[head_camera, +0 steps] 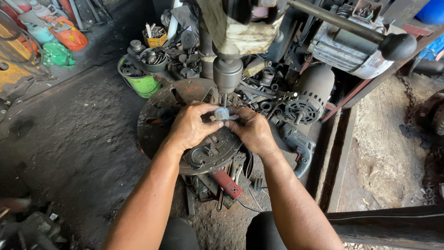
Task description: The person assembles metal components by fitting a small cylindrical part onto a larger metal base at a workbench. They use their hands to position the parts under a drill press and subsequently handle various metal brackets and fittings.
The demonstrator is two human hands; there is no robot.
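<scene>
Both my hands hold one small grey metal piece (221,113) on the round rusty drill-press table (157,129). My left hand (189,127) pinches its left side with thumb and fingers. My right hand (252,130) grips its right side. The piece sits directly under the thin drill bit (224,100) that hangs from the grey chuck (227,74). The bit's tip is just above or touching the piece; I cannot tell which. My forearms reach in from the bottom of the view.
A drill-press feed lever with a black knob (397,46) juts out at upper right. Electric motors (309,99) and scrap parts lie behind the table. A green bucket (141,83) of metal parts stands at left. A hand drill (298,146) rests by my right wrist.
</scene>
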